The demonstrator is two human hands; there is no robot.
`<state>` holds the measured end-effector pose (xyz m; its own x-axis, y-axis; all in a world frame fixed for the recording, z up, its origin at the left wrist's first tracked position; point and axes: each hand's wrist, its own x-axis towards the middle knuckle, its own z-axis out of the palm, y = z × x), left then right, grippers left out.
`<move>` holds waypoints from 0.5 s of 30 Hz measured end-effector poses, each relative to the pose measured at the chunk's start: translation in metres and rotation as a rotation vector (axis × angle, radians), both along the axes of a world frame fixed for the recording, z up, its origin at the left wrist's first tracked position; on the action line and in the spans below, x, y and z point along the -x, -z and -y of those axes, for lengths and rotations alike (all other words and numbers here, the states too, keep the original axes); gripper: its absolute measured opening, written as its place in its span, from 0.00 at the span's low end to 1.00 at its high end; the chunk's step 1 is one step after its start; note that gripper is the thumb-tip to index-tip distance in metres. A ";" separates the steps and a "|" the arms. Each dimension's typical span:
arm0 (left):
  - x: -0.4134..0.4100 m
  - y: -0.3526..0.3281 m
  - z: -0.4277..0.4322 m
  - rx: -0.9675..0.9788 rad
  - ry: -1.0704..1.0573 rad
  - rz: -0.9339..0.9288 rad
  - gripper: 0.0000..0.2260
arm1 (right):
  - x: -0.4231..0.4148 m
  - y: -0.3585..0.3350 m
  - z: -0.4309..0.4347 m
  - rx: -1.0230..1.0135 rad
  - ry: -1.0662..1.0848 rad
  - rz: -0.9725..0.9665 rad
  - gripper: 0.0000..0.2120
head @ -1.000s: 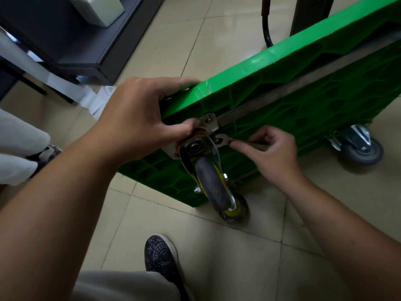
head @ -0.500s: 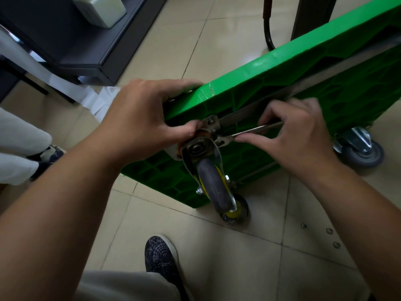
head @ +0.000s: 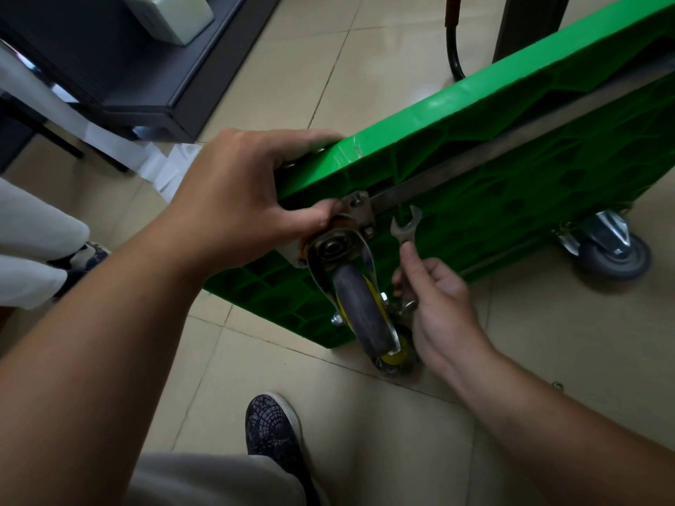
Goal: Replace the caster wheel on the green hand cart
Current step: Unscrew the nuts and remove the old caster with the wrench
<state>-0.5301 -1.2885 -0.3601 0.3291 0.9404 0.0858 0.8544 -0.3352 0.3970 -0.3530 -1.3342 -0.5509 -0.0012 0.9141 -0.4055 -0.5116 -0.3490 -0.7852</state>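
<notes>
The green hand cart (head: 493, 147) stands tilted on its edge with its ribbed underside facing me. A caster wheel (head: 359, 308) with a grey tyre and yellow hub hangs from a metal mounting plate (head: 359, 210) at the near corner. My left hand (head: 248, 199) grips the cart's corner, its thumb pressing at the caster's plate. In my right hand (head: 438, 304) I hold an open-ended wrench (head: 405, 228) by its shank. The wrench points up, its jaws just right of the plate and off the bolts.
A second grey caster (head: 613, 250) sits on the cart's far right corner. A dark cabinet (head: 153, 78) stands at the upper left, a black hose (head: 454, 49) and a dark post behind the cart. My shoe (head: 274, 429) rests on the tiled floor below; small loose hardware (head: 557, 385) lies at the right.
My right hand has come down from the steel rail, swinging the wrench from lying flat on the plate's bolt to standing upright beside it. The left hand stays in place.
</notes>
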 end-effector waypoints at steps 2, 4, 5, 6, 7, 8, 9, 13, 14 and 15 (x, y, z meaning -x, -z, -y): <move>0.001 0.001 0.000 -0.006 0.006 0.002 0.28 | 0.014 0.002 0.009 0.072 -0.013 -0.071 0.26; 0.001 0.001 0.000 -0.008 0.006 0.011 0.28 | 0.024 0.004 0.017 0.103 -0.026 -0.119 0.25; 0.001 0.001 0.000 -0.009 0.006 0.011 0.28 | 0.028 0.004 0.019 0.108 -0.030 -0.135 0.24; 0.001 0.001 0.000 -0.011 0.006 0.008 0.28 | 0.030 0.004 0.021 0.118 -0.031 -0.142 0.23; 0.001 0.001 0.000 -0.012 0.006 0.004 0.28 | 0.032 0.004 0.020 0.131 -0.034 -0.139 0.22; 0.001 0.001 0.000 -0.013 0.006 0.003 0.28 | 0.033 0.005 0.019 0.142 -0.039 -0.136 0.21; 0.001 0.001 0.000 -0.012 0.007 0.003 0.28 | 0.034 0.006 0.018 0.146 -0.041 -0.140 0.21; 0.001 0.001 0.000 -0.015 0.004 -0.002 0.28 | 0.033 0.012 0.011 0.090 -0.049 -0.094 0.23; 0.001 0.001 0.000 -0.019 0.002 -0.001 0.28 | 0.032 0.013 0.009 0.067 -0.051 -0.064 0.24; 0.001 0.001 0.000 -0.021 0.002 0.000 0.28 | 0.031 0.014 0.007 0.045 -0.044 -0.041 0.24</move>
<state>-0.5310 -1.2887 -0.3608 0.3311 0.9377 0.1056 0.8537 -0.3453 0.3898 -0.3836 -1.3413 -0.5647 -0.0580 0.8936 -0.4452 -0.5262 -0.4063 -0.7470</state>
